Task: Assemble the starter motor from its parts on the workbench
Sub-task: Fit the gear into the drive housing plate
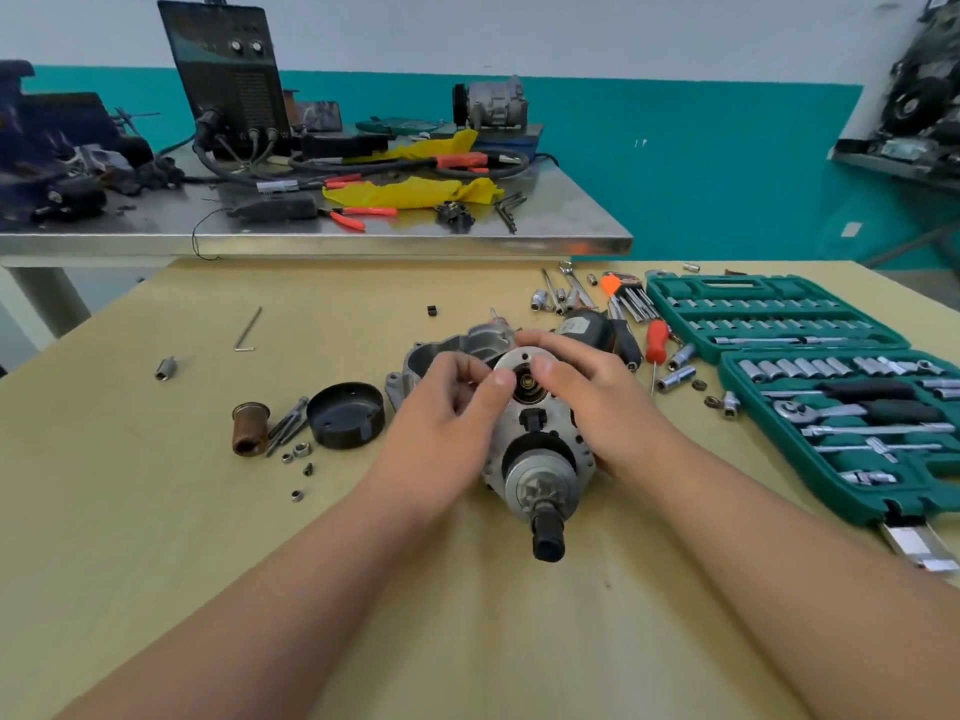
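A: So, where is the motor itself?

B: Midway across the pale wooden tabletop (467,641). The grey aluminium starter motor body (540,449) lies on its side with its black-tipped shaft (548,537) pointing at the person, and the toothed pinion sits just behind the tip. Laid like that it won't roll far, I'd judge, and its far end is free to work on.

A: And the hands?

B: Both are at that far end. The left hand (447,413) has its fingers curled, with thumb and fingertips pinching the edge of a round silver metal plate (522,362). The right hand (592,402) lays its thumb on the plate's other side and wraps its other fingers round behind. Held from both sides, the plate can be turned until it lines up. It is probably being seated over the brass-coloured centre.

A: What's waiting its turn?

B: Left of the body lie a shallow black round cap (345,415), a rusty brown cylindrical sleeve (249,428) and some small loose steel nuts (301,449), all within easy reach. Behind the hands lies a cast grey aluminium housing (441,350). To the right is an open green socket-set case (675,304), with a red-handled screwdriver (657,340) beside it.

A: Farther back?

B: A grey steel tabletop (545,220) carries a dark welding machine (228,70). It seems to have nothing to do with this job.
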{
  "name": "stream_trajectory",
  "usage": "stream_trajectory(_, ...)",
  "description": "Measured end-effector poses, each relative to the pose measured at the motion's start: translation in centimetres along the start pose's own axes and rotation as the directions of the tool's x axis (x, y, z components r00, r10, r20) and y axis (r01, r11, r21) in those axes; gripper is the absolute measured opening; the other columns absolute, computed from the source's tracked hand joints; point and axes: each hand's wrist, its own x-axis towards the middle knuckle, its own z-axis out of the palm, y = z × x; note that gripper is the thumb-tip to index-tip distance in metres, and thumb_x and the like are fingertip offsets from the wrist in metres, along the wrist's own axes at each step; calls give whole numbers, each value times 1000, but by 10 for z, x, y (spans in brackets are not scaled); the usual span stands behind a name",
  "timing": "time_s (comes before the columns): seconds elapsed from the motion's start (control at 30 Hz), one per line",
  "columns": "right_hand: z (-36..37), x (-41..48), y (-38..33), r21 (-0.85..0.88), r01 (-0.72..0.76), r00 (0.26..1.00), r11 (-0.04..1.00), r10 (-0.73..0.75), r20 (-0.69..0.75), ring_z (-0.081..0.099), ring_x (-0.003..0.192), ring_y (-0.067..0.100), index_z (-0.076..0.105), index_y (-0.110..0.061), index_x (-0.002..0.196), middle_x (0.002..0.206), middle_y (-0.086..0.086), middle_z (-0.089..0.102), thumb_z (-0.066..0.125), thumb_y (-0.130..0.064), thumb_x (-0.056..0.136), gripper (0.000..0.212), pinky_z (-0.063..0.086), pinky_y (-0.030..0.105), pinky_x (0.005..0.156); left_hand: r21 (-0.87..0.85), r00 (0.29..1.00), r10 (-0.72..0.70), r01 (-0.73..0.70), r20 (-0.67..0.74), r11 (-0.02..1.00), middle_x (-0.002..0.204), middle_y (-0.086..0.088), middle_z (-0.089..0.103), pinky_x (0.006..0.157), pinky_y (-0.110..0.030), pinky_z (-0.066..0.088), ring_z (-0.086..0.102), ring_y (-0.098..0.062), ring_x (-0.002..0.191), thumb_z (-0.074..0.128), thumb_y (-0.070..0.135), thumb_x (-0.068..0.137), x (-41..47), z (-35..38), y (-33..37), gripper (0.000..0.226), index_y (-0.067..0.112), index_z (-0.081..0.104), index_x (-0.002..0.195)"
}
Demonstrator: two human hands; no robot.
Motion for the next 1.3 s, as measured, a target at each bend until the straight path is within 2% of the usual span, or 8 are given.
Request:
stream_trajectory(0.13, 0, 7, 7, 23, 3, 1000, 1000, -3, -26, 64, 107, 11, 67, -33, 115, 112, -6, 70, 54, -43, 83, 36, 49, 45, 99, 105, 992, 73, -84, 101, 991, 62, 14, 51, 53, -15, 37, 45, 0, 55, 51, 55, 91, 6, -3, -15, 38, 22, 54, 72)
stream_trajectory(0.23, 0, 10, 8, 38, -3, 1000, 999, 4, -11, 60, 115, 15, 66, -34, 116, 118, -4, 68, 50, -45, 85, 37, 45, 46, 102, 49, 997, 19, -22, 74, 999, 53, 8, 45, 44, -15, 30, 37, -6, 47, 52, 53, 90, 12, 2, -11, 53, 9, 49, 61)
stream_trajectory(0.33, -1, 11, 10, 66, -16, 999, 998, 13, 42, 64, 107, 15, 66, -33, 116, 112, -3, 70, 46, -44, 87, 37, 50, 39, 95, -65, 996, -27, 33, 90, 997, 54, 4, 48, 45, -14, 32, 39, -7, 49, 54, 57, 80, 9, 2, -9, 54, 9, 51, 56)
stream_trajectory(0.43, -2, 12, 10, 149, -22, 995, 989, 8, 97, 68, 98, 17, 66, -29, 115, 107, 0, 72, 46, -41, 88, 35, 55, 33, 85, -160, 993, -22, 40, 113, 986, 60, -1, 56, 52, -17, 39, 46, -9, 56, 55, 57, 75, 5, 4, -9, 54, 4, 59, 64)
stream_trajectory(0.57, -3, 13, 11, 267, -48, 990, 963, 12, 138, 69, 92, 23, 65, -22, 115, 102, 7, 72, 47, -37, 90, 34, 56, 34, 77, -222, 988, -29, 63, 153, 973, 80, -27, 65, 63, -27, 44, 53, -17, 66, 57, 57, 75, 4, 4, -10, 66, -8, 62, 79)
stream_trajectory(0.73, -2, 12, 11, 288, -71, 986, 955, 24, 165, 70, 85, 21, 66, -22, 111, 94, 6, 73, 47, -39, 89, 33, 55, 29, 68, -250, 982, -71, 114, 177, 961, 86, -30, 66, 61, -26, 45, 55, -20, 66, 59, 53, 78, 5, 3, -11, 64, -10, 65, 84)
stream_trajectory(0.97, 0, 11, 11, 311, -78, 987, 947, 29, 159, 70, 89, 23, 68, -22, 107, 95, 8, 73, 48, -37, 88, 31, 56, 33, 74, -281, 973, -128, 180, 193, 943, 72, -9, 72, 54, -17, 48, 62, -13, 58, 63, 51, 79, 3, -1, -11, 53, -2, 70, 78)
stream_trajectory(1.3, -3, 13, 11, 310, -96, 983, 946, 41, 181, 69, 90, 25, 70, -19, 105, 95, 9, 73, 48, -34, 87, 32, 52, 41, 80, -260, 967, -147, 200, 208, 945, 65, -4, 69, 53, -20, 46, 59, -13, 55, 66, 59, 71, 3, -3, -11, 51, 8, 68, 67)
